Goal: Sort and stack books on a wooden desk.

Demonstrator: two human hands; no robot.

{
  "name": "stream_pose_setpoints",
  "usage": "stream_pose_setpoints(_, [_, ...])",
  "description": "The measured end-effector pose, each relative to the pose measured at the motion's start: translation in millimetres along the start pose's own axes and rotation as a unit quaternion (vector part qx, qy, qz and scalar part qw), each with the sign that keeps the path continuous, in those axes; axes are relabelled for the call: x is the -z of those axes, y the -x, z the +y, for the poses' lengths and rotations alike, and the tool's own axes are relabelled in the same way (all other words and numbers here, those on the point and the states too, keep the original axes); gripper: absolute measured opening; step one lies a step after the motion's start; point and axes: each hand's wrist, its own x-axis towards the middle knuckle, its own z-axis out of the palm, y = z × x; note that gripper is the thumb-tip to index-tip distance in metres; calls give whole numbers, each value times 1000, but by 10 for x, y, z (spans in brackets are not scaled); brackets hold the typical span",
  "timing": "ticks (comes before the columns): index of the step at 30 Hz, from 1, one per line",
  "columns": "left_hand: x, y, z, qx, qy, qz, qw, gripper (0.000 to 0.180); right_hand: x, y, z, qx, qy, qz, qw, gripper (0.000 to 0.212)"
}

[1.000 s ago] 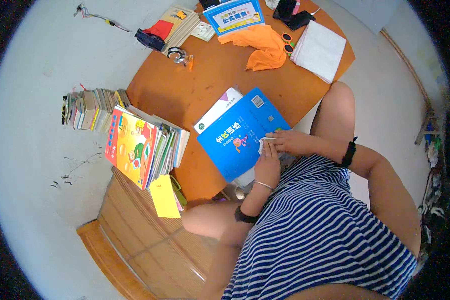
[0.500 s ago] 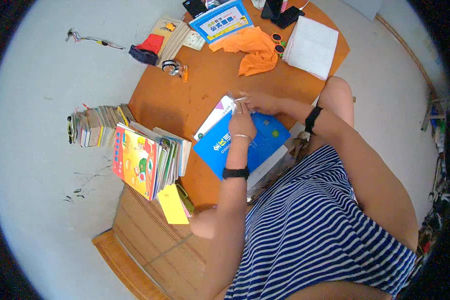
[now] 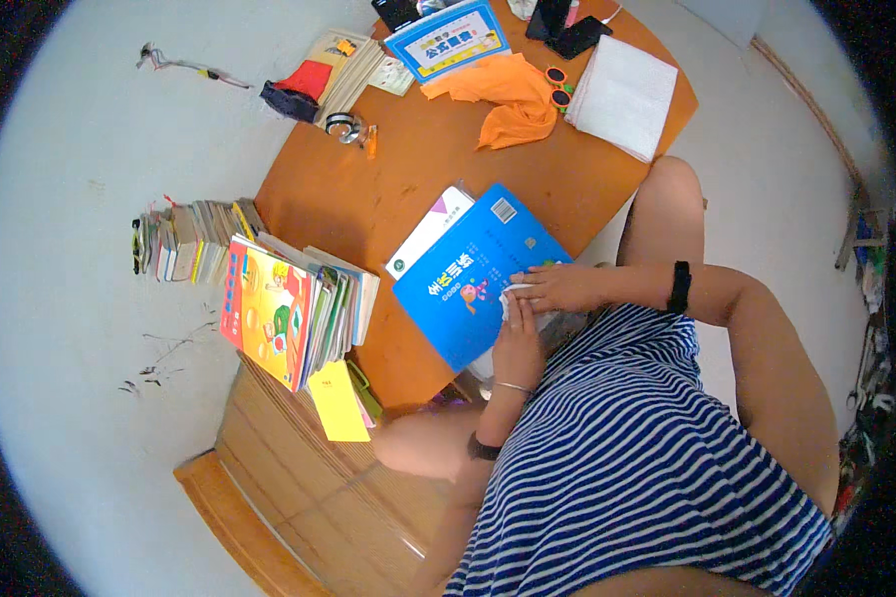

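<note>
My left fingers (image 3: 526, 317) and right fingers (image 3: 540, 291) clamp a half-hidden white tissue (image 3: 508, 299) against a blue book (image 3: 445, 310); jar (image 3: 347, 129) contents indistinct.

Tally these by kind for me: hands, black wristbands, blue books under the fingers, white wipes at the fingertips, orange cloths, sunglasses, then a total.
Left hand and right hand: 2
Black wristbands: 2
Blue book: 1
White wipe: 1
Orange cloth: 1
Sunglasses: 1 pair
Total: 8
</note>
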Motion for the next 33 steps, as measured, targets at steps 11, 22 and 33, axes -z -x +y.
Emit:
stream_pose_setpoints(11, [-208, 451, -855, 222, -71, 134, 963, 67, -140, -1460, -382, 64, 15, -41, 997, 29])
stream_pose_setpoints(22, [-110, 574, -880, 181, 145, 173, 957, 70, 158, -1315, -626, 64, 30, -92, 993, 38])
stream_pose_setpoints(33, [-301, 426, -874, 78, 49, 134, 987, 68, 614, -209, 792, -196, 31, 135, 971, 60])
